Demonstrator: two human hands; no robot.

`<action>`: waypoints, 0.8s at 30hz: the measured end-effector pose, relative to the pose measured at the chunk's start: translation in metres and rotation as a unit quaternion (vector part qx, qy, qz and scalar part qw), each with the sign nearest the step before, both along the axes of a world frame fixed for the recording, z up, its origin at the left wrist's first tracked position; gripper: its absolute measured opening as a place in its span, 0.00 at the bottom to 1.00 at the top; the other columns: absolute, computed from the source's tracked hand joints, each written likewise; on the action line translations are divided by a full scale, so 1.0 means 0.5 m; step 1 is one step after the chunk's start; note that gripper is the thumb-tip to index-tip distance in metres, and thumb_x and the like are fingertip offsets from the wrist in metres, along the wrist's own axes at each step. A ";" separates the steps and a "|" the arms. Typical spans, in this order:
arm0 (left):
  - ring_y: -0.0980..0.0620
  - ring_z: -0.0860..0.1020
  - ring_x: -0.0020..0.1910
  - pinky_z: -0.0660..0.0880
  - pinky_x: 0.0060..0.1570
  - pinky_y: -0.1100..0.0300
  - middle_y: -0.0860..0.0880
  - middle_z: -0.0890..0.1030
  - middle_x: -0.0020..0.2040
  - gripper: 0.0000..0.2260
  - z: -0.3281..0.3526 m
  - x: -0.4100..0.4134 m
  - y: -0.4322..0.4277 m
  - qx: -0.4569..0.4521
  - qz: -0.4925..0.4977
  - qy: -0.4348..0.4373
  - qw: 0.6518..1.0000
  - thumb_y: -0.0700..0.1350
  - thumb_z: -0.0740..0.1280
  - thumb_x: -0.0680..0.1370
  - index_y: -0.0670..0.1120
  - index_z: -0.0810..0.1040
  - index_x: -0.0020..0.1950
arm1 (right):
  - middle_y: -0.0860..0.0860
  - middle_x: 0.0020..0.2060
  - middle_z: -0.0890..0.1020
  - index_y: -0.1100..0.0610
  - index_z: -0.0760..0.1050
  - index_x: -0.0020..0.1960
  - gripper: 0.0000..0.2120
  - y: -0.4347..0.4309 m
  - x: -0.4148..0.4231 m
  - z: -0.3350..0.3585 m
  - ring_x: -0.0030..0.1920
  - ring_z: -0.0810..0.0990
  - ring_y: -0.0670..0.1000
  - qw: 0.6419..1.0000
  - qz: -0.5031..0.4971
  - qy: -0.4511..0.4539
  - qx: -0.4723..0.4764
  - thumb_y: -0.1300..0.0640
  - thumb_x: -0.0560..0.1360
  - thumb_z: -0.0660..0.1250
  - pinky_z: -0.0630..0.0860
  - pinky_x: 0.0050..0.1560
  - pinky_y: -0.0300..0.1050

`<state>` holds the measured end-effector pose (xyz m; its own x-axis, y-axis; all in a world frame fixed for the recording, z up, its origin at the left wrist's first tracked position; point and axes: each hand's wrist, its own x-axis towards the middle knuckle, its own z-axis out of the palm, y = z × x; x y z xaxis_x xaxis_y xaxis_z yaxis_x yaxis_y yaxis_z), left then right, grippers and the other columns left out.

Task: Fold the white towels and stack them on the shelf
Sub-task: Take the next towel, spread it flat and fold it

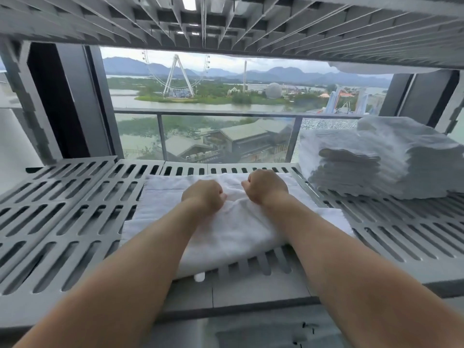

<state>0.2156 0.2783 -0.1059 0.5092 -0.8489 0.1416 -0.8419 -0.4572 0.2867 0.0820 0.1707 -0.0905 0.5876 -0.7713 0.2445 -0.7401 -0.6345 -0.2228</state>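
Gripping white towel (226, 234) on shelf (75, 209): left hand (203, 197), right hand (266, 185) fisted atop its middle.

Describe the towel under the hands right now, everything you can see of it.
The towel is white, terry-looking cloth, partly folded in layers, lying flat on the grey slotted shelf. A faint band crosses its far part. Its middle bunches into wrinkles where the left hand and right hand grip it with curled fingers; both forearms cross over it. It lies apart from the folded stack on the right.

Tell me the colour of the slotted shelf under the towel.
The slotted plastic shelf is light grey; head view.
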 end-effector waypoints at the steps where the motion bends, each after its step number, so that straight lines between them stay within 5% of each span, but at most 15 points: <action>1: 0.46 0.74 0.34 0.64 0.30 0.59 0.44 0.81 0.40 0.18 0.000 -0.013 0.016 0.001 0.000 0.000 1.000 0.52 0.61 0.80 0.49 0.71 0.31 | 0.56 0.54 0.82 0.57 0.78 0.50 0.17 0.011 -0.017 -0.002 0.56 0.78 0.58 1.000 0.000 0.016 -0.004 0.45 0.80 0.58 0.70 0.48 0.47; 3: 0.50 0.73 0.32 0.67 0.31 0.58 0.46 0.79 0.35 0.20 0.004 -0.037 0.051 0.007 0.000 0.003 1.000 0.56 0.61 0.81 0.48 0.73 0.31 | 0.55 0.56 0.81 0.57 0.78 0.56 0.24 0.032 -0.055 -0.004 0.57 0.78 0.57 0.998 0.002 0.059 -0.004 0.38 0.79 0.57 0.70 0.48 0.49; 6: 0.49 0.80 0.43 0.78 0.44 0.53 0.49 0.84 0.44 0.18 0.016 -0.077 0.110 0.045 -0.007 0.007 0.999 0.58 0.62 0.80 0.46 0.82 0.45 | 0.54 0.55 0.81 0.56 0.77 0.57 0.26 0.072 -0.116 -0.006 0.56 0.79 0.56 0.995 0.028 0.091 -0.012 0.34 0.76 0.59 0.74 0.53 0.51; 10: 0.48 0.76 0.60 0.76 0.59 0.46 0.50 0.79 0.62 0.14 0.029 -0.149 0.189 0.045 0.015 -0.029 0.998 0.41 0.61 0.78 0.49 0.78 0.61 | 0.55 0.53 0.81 0.56 0.75 0.56 0.16 0.136 -0.186 -0.017 0.54 0.79 0.58 0.994 0.075 0.029 -0.080 0.46 0.76 0.63 0.75 0.56 0.52; 15: 0.44 0.78 0.48 0.74 0.56 0.46 0.45 0.81 0.48 0.09 0.051 -0.220 0.262 0.048 0.071 -0.111 0.990 0.37 0.58 0.75 0.45 0.76 0.45 | 0.57 0.49 0.81 0.57 0.76 0.55 0.16 0.197 -0.262 -0.017 0.51 0.79 0.59 0.975 0.073 -0.062 -0.202 0.46 0.75 0.67 0.72 0.55 0.51; 19: 0.43 0.77 0.47 0.70 0.60 0.46 0.46 0.81 0.47 0.08 0.068 -0.263 0.315 0.002 0.066 -0.138 0.988 0.43 0.58 0.76 0.47 0.77 0.44 | 0.54 0.49 0.81 0.55 0.77 0.55 0.17 0.233 -0.321 0.001 0.53 0.78 0.57 0.961 0.061 -0.066 -0.260 0.44 0.73 0.68 0.71 0.57 0.51; 24: 0.45 0.73 0.46 0.69 0.55 0.48 0.45 0.80 0.52 0.07 0.074 -0.314 0.372 0.045 0.041 -0.137 0.989 0.46 0.57 0.76 0.49 0.74 0.46 | 0.55 0.48 0.83 0.54 0.77 0.55 0.16 0.288 -0.365 0.017 0.52 0.79 0.57 0.983 0.057 -0.001 -0.172 0.44 0.74 0.67 0.69 0.52 0.49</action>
<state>0.0586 0.4645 -0.0690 0.5292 -0.8221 0.2099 -0.8417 -0.5398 0.0080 -0.1004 0.3148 -0.0820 0.6646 -0.5716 0.4812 -0.6598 -0.7512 0.0188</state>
